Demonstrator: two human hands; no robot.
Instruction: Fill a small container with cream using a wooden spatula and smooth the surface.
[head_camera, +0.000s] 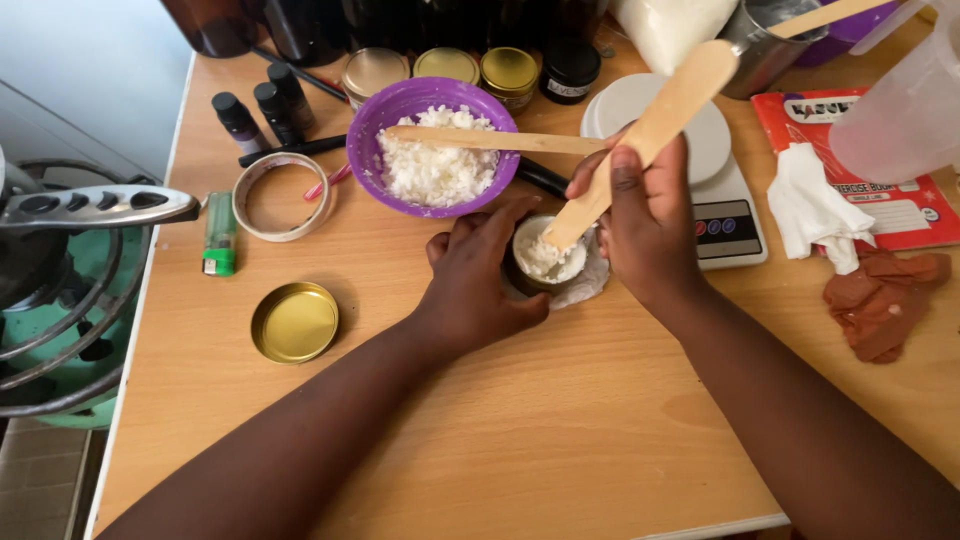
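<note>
Near the middle of the wooden table, the left hand is wrapping around a small round tin full of white flakes, holding it from its left side. The right hand is gripping a flat wooden stick with closed fingers. Its long axis is running diagonally: the lower end is pointing near-left, down into the tin, and the wide end is pointing far-right, over the white scale. Just beyond the tin, a purple bowl of the same flakes is carrying a second stick lying across it. To the left, a gold lid is lying.
</note>
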